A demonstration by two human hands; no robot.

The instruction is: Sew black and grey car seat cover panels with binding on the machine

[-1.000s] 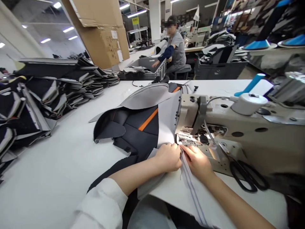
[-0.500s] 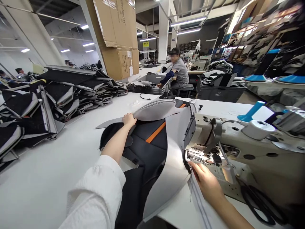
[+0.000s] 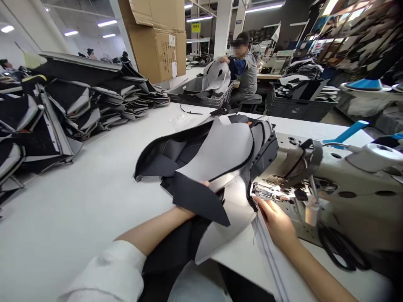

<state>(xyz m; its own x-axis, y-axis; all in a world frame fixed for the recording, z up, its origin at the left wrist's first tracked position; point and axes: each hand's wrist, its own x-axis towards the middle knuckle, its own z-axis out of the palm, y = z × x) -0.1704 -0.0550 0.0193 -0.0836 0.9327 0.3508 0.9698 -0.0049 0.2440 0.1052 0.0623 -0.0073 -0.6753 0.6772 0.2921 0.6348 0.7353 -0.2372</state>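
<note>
A padded fabric cover (image 3: pixel 220 147), dark on one face and light grey on the other, lies folded over the table beside the sewing machine (image 3: pixel 333 176). My left hand (image 3: pixel 186 211) reaches into the folds and grips the cover; a dark flap (image 3: pixel 198 199) hides most of its fingers, with one fingertip showing above. My right hand (image 3: pixel 275 218) is closed on the cover's edge close to the lit needle area, fingers pressed together. A white strip with blue lines (image 3: pixel 267 251) runs down beneath my right wrist. The stitching point itself is hard to make out.
Stacked dark and grey panels (image 3: pixel 85 100) line the left side of the white table (image 3: pixel 103 201). Black-handled scissors (image 3: pixel 341 247) lie right of my right arm. Beyond the table, a person (image 3: pixel 247 75) handles a grey piece over a grey crate (image 3: pixel 185 90). Cardboard boxes (image 3: pixel 157 54) stand behind.
My left hand has come back toward me and gone under the folds. The cover has folded over, hiding the orange stripe. My right hand stays by the needle. The co-worker has lifted a grey piece.
</note>
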